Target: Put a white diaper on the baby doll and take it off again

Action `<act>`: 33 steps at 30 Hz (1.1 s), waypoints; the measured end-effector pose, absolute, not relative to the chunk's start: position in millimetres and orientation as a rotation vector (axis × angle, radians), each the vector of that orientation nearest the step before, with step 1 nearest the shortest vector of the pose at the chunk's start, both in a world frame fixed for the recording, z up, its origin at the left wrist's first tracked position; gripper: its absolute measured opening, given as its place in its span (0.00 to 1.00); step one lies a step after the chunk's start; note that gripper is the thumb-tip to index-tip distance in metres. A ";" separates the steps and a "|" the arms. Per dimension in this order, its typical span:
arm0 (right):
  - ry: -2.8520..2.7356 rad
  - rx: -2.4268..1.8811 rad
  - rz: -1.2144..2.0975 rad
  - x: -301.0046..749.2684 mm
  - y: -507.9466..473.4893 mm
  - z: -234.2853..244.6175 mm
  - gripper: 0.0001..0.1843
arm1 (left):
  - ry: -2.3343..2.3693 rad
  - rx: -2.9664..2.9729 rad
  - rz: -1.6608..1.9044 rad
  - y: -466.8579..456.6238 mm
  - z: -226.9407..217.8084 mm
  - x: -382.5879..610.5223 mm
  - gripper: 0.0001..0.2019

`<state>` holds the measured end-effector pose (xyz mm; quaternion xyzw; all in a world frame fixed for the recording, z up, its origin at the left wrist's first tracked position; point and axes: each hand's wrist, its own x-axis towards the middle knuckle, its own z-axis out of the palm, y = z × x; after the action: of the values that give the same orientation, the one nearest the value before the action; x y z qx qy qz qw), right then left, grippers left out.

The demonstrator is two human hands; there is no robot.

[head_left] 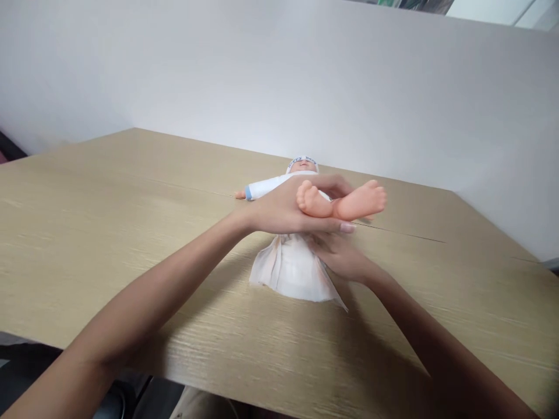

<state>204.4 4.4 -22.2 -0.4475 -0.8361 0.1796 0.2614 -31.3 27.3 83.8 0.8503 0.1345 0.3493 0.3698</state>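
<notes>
A baby doll [301, 174] lies on its back on the wooden table [109, 198], head away from me, in a white top with a blue cuff and a white cap. My left hand [288, 209] is wrapped round the doll's ankles and holds both bare legs [349, 203] up off the table. My right hand [340, 256] sits under the raised legs, its fingers on the white diaper [292, 267] spread beneath the doll's bottom. The right hand's fingertips are hidden behind the left hand.
A plain white wall [305, 75] rises directly behind the table's far edge. The table's near edge [244, 396] is close to my body, with dark clothing below it.
</notes>
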 end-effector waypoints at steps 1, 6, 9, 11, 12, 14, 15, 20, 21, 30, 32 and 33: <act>-2.227 -1.281 0.520 210.5 -12.5 -20.9 0.21 | 0.351 2.178 0.882 25.1 79.4 -32.1 0.20; -1.899 -1.450 0.413 214.4 -69.2 -13.1 0.29 | 0.371 2.208 0.895 12.3 55.2 -34.0 0.21; -1.858 -1.292 0.243 202.6 -74.8 -7.0 0.37 | 0.331 2.306 0.907 4.7 41.9 -33.1 0.18; -1.918 -1.169 0.212 196.2 -72.3 -4.2 0.38 | 0.265 2.359 0.935 0.4 34.0 -34.6 0.17; -1.963 -1.109 0.222 194.7 -70.6 -3.5 0.37 | 0.238 2.373 0.946 -1.5 30.4 -37.1 0.17; -2.048 -1.022 0.243 196.7 -68.3 -3.8 0.36 | 0.236 2.408 0.937 -4.5 24.3 -46.2 0.20; -2.088 -0.997 0.236 200.3 -67.7 -4.7 0.35 | 0.262 2.441 0.923 -5.5 21.6 -53.1 0.21; -2.360 -0.915 0.028 236.1 -66.7 -15.9 0.32 | 0.368 2.664 0.777 -2.2 5.4 -100.8 0.17; -2.419 -0.888 -0.010 244.0 -65.7 -19.4 0.31 | 0.345 2.688 0.742 0.1 0.7 -110.0 0.17; -2.554 -0.871 -0.177 269.2 -58.5 -47.1 0.23 | 0.292 2.827 0.553 11.6 -43.1 -138.0 0.25; -2.562 -0.864 -0.190 268.8 -59.0 -48.1 0.23 | 0.308 2.855 0.524 10.9 -44.9 -138.3 0.26; -2.572 -0.858 -0.197 268.7 -59.1 -48.2 0.23 | 0.315 2.869 0.505 10.4 -44.5 -138.7 0.27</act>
<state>268.7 -59.1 -48.2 -0.3085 -0.9250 -0.0709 0.2101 -138.7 10.4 -44.5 0.9736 0.1071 0.1714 0.1057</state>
